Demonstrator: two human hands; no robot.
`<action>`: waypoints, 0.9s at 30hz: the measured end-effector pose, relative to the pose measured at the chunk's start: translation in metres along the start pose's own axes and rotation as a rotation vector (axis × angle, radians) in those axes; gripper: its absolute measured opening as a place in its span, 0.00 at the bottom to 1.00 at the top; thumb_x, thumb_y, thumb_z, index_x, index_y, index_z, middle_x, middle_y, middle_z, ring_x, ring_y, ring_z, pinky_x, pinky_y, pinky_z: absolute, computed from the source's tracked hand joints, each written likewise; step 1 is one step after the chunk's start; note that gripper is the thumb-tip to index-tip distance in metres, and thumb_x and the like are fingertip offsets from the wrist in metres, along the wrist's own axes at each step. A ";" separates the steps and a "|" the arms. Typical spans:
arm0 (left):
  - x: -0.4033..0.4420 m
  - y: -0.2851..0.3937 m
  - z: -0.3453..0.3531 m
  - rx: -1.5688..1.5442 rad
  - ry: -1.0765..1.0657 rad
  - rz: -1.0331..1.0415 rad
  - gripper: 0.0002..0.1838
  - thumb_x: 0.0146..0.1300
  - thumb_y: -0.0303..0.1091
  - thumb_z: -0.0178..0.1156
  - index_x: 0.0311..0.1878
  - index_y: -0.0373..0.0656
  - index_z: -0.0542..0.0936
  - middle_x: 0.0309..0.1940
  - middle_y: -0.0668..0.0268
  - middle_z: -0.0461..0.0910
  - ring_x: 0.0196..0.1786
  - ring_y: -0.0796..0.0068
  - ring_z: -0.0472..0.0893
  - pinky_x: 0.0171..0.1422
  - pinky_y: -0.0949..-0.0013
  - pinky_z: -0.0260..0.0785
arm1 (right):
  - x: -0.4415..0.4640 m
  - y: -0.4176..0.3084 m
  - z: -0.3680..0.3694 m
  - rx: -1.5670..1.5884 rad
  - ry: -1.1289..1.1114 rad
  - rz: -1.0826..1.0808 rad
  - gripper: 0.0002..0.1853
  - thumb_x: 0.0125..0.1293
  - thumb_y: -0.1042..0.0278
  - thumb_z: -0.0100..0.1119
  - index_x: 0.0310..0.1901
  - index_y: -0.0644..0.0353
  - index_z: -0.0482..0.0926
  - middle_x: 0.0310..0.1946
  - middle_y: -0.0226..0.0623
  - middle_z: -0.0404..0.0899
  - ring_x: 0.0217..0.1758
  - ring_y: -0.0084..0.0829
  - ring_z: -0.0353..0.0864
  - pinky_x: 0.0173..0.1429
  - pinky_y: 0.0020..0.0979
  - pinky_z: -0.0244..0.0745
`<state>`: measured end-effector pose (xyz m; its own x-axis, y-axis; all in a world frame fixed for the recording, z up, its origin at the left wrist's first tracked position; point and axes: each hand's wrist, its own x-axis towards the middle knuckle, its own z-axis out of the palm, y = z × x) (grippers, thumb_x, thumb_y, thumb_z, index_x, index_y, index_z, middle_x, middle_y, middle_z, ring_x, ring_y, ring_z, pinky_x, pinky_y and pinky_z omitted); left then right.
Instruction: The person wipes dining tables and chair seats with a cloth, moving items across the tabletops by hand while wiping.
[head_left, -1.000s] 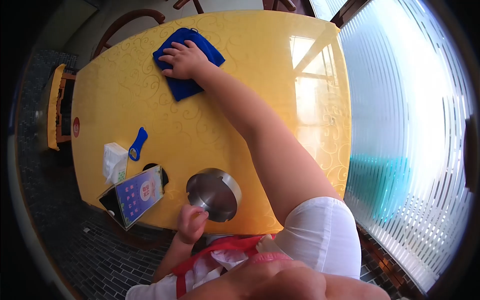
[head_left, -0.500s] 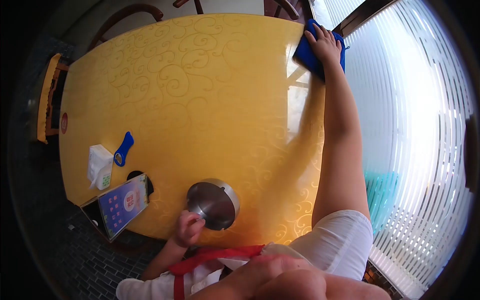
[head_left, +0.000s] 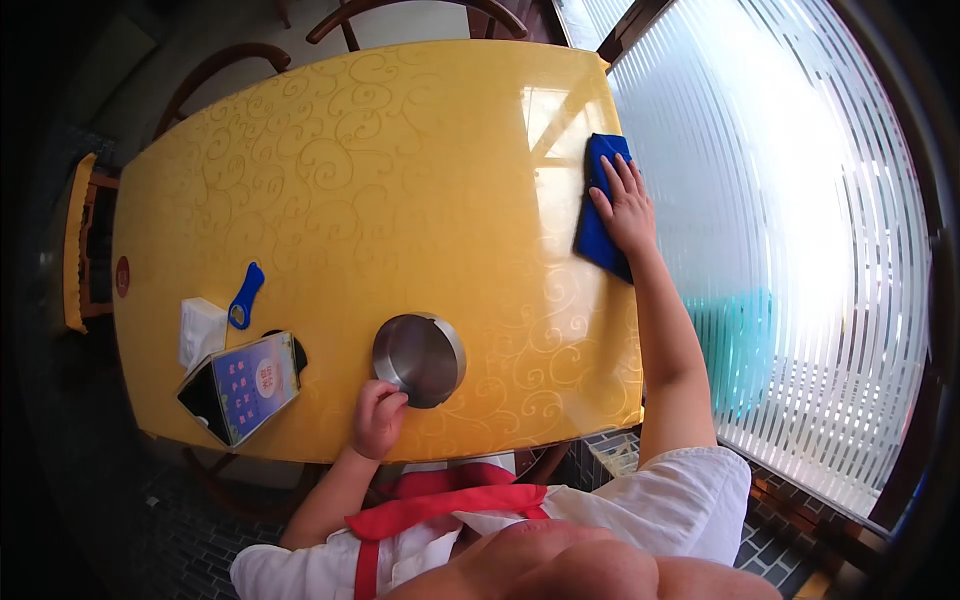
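My left hand (head_left: 380,416) pinches the near rim of a round steel bowl (head_left: 425,365) that stands on the yellow tabletop (head_left: 330,260). The bowl's inside shows bare metal. Along the table's right edge, my right hand (head_left: 627,212) lies flat with fingers spread on a folded blue cloth (head_left: 598,240), pressing it against the surface. Part of the cloth is hidden under the palm.
Left of the bowl are a tabletop sign (head_left: 258,385), a white tissue pack (head_left: 203,328) and a blue ring-ended tool (head_left: 246,295) resembling a bottle opener. Wooden chairs (head_left: 225,62) stand beyond the far edge. A striped glass panel (head_left: 780,230) borders the right side.
My right hand and the blue cloth have come from the far right corner nearer to me along the right edge. My left hand still grips the bowl, and the view has shifted.
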<state>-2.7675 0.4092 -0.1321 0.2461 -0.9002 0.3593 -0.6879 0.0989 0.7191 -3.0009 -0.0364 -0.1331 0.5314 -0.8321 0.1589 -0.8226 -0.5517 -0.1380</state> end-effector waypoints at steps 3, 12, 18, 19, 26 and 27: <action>0.000 -0.004 0.003 0.005 0.026 0.009 0.20 0.47 0.15 0.66 0.44 0.44 0.76 0.41 0.59 0.73 0.42 0.57 0.76 0.46 0.62 0.72 | -0.097 -0.005 -0.028 -0.006 -0.031 0.043 0.32 0.69 0.43 0.48 0.72 0.42 0.62 0.75 0.35 0.55 0.79 0.41 0.50 0.72 0.44 0.54; 0.007 0.002 0.006 -0.093 0.144 -0.015 0.17 0.52 0.15 0.63 0.43 0.43 0.75 0.41 0.57 0.73 0.42 0.55 0.75 0.47 0.61 0.71 | -0.242 -0.139 -0.056 -0.091 -0.218 -0.091 0.32 0.65 0.49 0.54 0.70 0.44 0.65 0.73 0.36 0.59 0.76 0.45 0.55 0.69 0.52 0.55; 0.006 0.003 0.002 -0.038 0.182 -0.011 0.17 0.50 0.15 0.63 0.43 0.42 0.74 0.41 0.57 0.72 0.43 0.55 0.75 0.47 0.60 0.71 | -0.098 -0.211 -0.029 0.169 -0.280 -0.763 0.30 0.63 0.48 0.55 0.67 0.43 0.68 0.71 0.31 0.63 0.73 0.40 0.61 0.71 0.51 0.53; 0.005 0.001 0.003 -0.038 0.170 -0.012 0.18 0.50 0.15 0.64 0.43 0.42 0.74 0.42 0.57 0.72 0.43 0.55 0.75 0.47 0.60 0.71 | -0.068 -0.220 -0.018 0.217 -0.227 -0.783 0.30 0.64 0.47 0.54 0.67 0.43 0.68 0.71 0.31 0.63 0.74 0.39 0.60 0.72 0.51 0.51; 0.002 -0.003 0.003 0.014 0.079 -0.032 0.20 0.47 0.14 0.65 0.44 0.42 0.74 0.42 0.58 0.72 0.43 0.56 0.76 0.47 0.60 0.71 | 0.098 -0.217 0.045 0.165 0.057 -0.462 0.30 0.67 0.39 0.48 0.69 0.37 0.68 0.71 0.30 0.64 0.77 0.35 0.55 0.77 0.48 0.44; 0.004 -0.001 0.001 0.026 0.066 -0.034 0.21 0.46 0.14 0.65 0.44 0.43 0.75 0.42 0.59 0.72 0.43 0.56 0.76 0.47 0.60 0.71 | 0.109 -0.198 0.049 0.152 0.067 -0.361 0.30 0.67 0.38 0.47 0.69 0.37 0.67 0.72 0.29 0.63 0.77 0.35 0.54 0.77 0.48 0.43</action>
<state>-2.7664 0.4052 -0.1321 0.3136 -0.8730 0.3736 -0.6953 0.0569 0.7165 -2.7700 -0.0205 -0.1363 0.7621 -0.5804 0.2868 -0.5433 -0.8143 -0.2042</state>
